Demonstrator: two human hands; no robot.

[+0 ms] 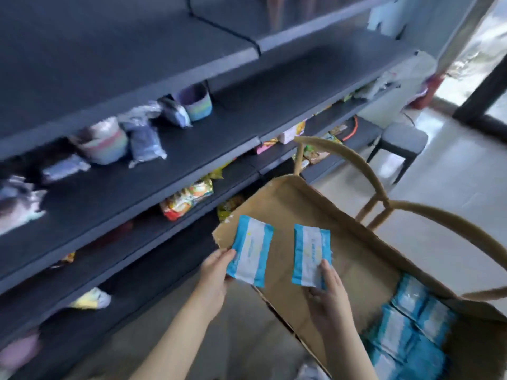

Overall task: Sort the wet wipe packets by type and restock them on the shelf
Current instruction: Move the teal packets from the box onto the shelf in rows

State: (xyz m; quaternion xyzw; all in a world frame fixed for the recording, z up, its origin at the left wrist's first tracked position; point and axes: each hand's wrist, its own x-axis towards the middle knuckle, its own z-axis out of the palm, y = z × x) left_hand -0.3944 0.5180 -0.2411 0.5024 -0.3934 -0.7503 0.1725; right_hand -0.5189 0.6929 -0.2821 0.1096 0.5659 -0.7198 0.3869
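Packets look light and floppy imo: soft film pouches w/ a squishy middle and flat sealed edges. Rn the left hand (215, 275) pinches one packet (250, 252) at its lower left edge, and the right hand (327, 297) pinches a second packet (311, 253) at its bottom right corner. Both are held up in front of the open bag (296, 204), apart from each other, not touching. Both are blue/white striped, so prob the same type, tho the print is too blurry to read. More of them lie in a pile (411, 327) at the bottom of the bag. The shelf (192, 152) is just to the left, w/ other goods (142, 141) on it.

Handling: they prob weigh next to nothing, so a light pinch is plenty. Film is likely slick, so I'd grab by the crimped edge or across the short side, not the puffy centre. Not fragile, but a hard squeeze could pop the seal. They'll flop, so lay them flat or lean them on each other.
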